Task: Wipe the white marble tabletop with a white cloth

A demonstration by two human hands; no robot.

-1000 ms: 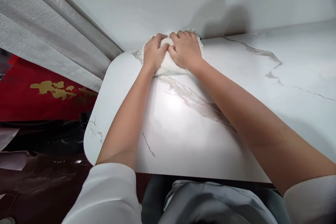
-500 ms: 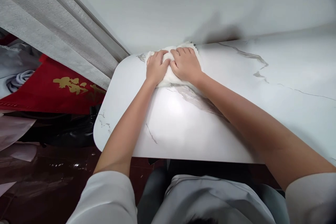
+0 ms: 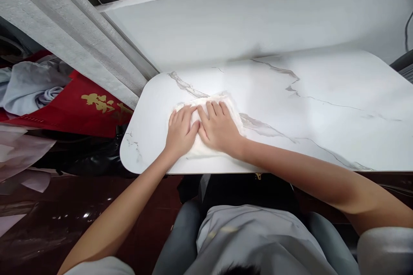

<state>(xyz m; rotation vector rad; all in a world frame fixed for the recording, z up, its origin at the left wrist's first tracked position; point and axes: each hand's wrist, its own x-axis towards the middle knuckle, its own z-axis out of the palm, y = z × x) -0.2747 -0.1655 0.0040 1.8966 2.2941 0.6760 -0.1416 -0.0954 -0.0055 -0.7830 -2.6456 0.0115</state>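
Observation:
A white cloth (image 3: 229,102) lies bunched on the white marble-look table (image 3: 306,129), close to the front edge at its left end. Both hands rest on top of it, side by side and touching. My left hand (image 3: 180,132) covers the cloth's left part with its fingers stretched flat. Pressed on the right part is my right hand (image 3: 220,131), fingers also flat and slightly spread. Only the cloth's far edge and a strip under my palms show.
The table's far edge meets a pale wall (image 3: 258,17). A grey textured panel (image 3: 64,38) slants at the left. Beyond the rounded left corner lie a red fabric with gold print (image 3: 87,109) and a grey garment (image 3: 29,86) over a dark glossy floor (image 3: 48,223).
Both hands have drawn the cloth from the table's far edge by the wall back to near the front edge. Their fingers went from curled on the cloth to flat.

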